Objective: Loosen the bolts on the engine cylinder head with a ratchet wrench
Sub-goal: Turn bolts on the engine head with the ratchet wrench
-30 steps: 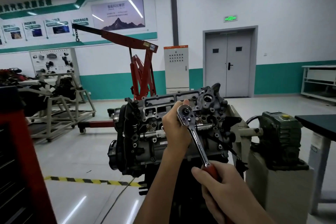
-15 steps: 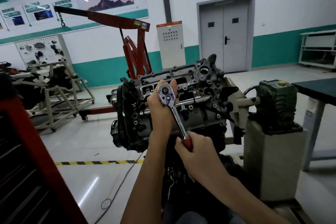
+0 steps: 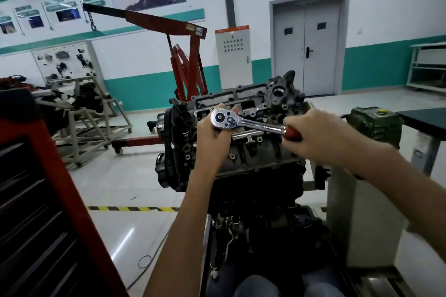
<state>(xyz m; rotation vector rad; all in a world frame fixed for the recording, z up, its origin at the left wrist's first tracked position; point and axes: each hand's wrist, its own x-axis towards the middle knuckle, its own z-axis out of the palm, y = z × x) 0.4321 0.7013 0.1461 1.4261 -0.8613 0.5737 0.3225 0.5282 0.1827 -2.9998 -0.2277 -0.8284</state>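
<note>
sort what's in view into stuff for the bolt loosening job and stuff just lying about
Job: ratchet wrench, engine cylinder head, left hand holding the wrench head, right hand on its red handle.
Lying about: red engine crane, grey cabinet, dark table, red tool cart.

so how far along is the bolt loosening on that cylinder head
Done: the ratchet wrench is seated on the cylinder head. In hand: the left hand holds its head and the right hand grips the red handle. Left: whether anything is loose yet cannot be told.

Red engine hoist, grey double door
</note>
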